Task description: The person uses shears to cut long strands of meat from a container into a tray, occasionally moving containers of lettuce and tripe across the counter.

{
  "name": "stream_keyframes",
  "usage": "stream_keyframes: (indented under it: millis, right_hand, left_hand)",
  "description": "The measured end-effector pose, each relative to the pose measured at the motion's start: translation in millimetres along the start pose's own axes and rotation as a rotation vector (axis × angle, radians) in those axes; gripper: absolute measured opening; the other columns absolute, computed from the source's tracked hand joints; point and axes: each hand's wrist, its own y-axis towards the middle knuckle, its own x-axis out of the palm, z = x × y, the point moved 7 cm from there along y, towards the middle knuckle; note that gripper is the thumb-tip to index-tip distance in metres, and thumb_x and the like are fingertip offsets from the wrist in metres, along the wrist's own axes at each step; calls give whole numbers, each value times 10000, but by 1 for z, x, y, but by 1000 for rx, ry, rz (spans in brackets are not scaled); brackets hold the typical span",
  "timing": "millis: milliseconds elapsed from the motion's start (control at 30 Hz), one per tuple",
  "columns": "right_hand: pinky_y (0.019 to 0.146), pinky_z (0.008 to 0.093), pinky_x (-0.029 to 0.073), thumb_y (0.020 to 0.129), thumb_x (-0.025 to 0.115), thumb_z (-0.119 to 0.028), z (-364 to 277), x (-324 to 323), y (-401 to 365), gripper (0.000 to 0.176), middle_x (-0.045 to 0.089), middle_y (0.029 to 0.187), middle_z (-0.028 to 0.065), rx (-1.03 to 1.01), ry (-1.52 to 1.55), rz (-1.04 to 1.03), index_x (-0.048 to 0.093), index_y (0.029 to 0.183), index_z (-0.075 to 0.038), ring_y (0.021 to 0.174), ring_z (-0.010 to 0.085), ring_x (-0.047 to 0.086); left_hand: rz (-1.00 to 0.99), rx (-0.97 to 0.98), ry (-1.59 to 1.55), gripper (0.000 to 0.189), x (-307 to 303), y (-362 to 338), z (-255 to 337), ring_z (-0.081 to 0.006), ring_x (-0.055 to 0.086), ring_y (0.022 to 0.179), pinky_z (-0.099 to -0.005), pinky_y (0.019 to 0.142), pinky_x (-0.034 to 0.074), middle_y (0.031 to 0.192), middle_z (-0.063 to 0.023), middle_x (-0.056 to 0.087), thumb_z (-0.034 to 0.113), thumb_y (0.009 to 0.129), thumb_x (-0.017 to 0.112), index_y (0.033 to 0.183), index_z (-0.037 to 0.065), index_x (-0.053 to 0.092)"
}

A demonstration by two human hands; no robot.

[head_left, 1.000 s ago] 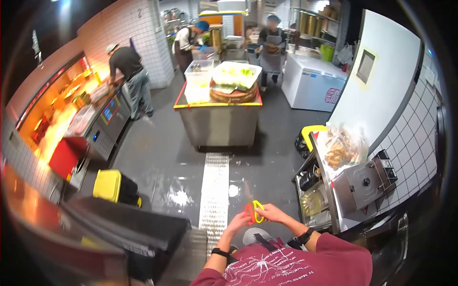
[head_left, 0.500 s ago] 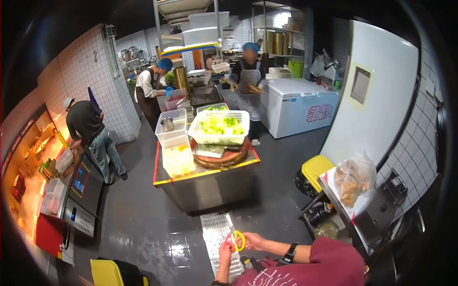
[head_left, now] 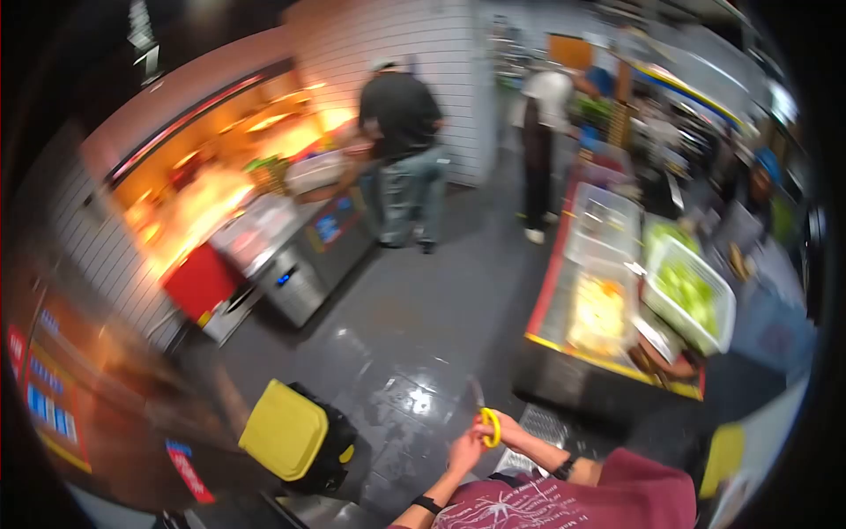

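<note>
In front of my maroon shirt, both hands are close together at the lower middle of the head view. Yellow-handled scissors [head_left: 490, 427] are held there, with the blurred blade pointing up and away. My right hand [head_left: 504, 425] has its fingers wrapped round the yellow handle. My left hand [head_left: 465, 450] is closed right beside the scissors, its fingertips near the handle; motion blur hides whether it grips them too.
A bin with a yellow lid [head_left: 284, 429] stands at lower left. The worktable [head_left: 539, 309] at right carries a white basket of lettuce [head_left: 689, 295] and plastic tubs. One person [head_left: 401, 115] stands by the lit counter; two others are near the worktable.
The view has swung left, so the lit counter and yellow bin appear further right and the worktable sits at the right. The scissors remain between my hands.
</note>
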Motion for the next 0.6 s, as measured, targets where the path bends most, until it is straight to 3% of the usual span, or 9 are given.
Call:
stream_keyframes:
  millis: [167,233,333,400,433,467,500,533,600]
  right_hand:
    - [621,359,570,835,690,-102,-31,-8,114,399,617,891,165,53,-18,2,389,1081,-11,745,248,670]
    - [573,361,564,835,683,-81,-42,-17,154,406,609,882,155,52,-18,33,370,1084,-12,695,242,660]
    - [533,316,541,837,641,-17,-59,-48,220,354,595,899,138,25,-91,151,369,1061,-49,658,209,643]
    - [525,300,520,841,623,-7,-70,-72,275,324,590,860,107,-41,-99,177,375,1040,-69,613,170,603]
    - [525,300,520,841,623,-7,-69,-81,306,324,590,860,107,-1,-117,160,375,1040,-69,613,170,603]
    - [525,300,515,842,615,-4,-76,-93,332,304,586,839,97,-7,-175,230,382,1025,-73,607,162,590]
    - [524,301,510,843,607,-1,-93,-104,366,285,582,818,86,-29,-245,283,390,1011,-77,602,155,576]
    - [532,288,501,840,606,2,-104,-106,400,269,584,812,77,-14,-285,283,406,998,-81,625,150,582]
    - [543,261,479,842,599,2,-140,-92,458,236,593,831,60,0,-329,254,439,988,-91,661,134,584]
  left_hand:
    - [-247,41,134,370,-39,125,-24,-385,637,900,-448,765,499,967,-222,659,351,912,491,1038,31,626]
    - [-722,197,116,361,-51,176,-28,-310,655,871,-401,767,509,944,-186,676,338,902,505,1011,23,643]
    - [-527,227,159,342,-184,259,13,-255,633,898,-383,790,495,959,-143,667,335,908,518,1031,42,644]
    - [-269,360,-142,228,-301,316,53,-205,637,854,-344,805,500,924,-90,680,216,911,552,980,21,649]
    - [-214,446,-125,182,-307,332,46,-191,646,834,-335,787,510,934,-89,680,126,898,546,1004,9,636]
    - [-57,355,-245,187,-421,354,84,-185,649,838,-319,774,515,935,-102,674,104,889,545,1019,-9,617]
    - [21,486,-404,180,-486,360,111,-183,649,828,-306,752,517,909,-117,667,72,877,550,1023,-23,596]
    - [206,464,-420,99,-550,354,145,-163,627,827,-303,730,504,876,-92,646,86,875,559,898,7,615]
    - [411,524,-313,285,-658,327,211,-160,617,774,-289,695,489,861,-93,639,264,904,535,967,-8,597]
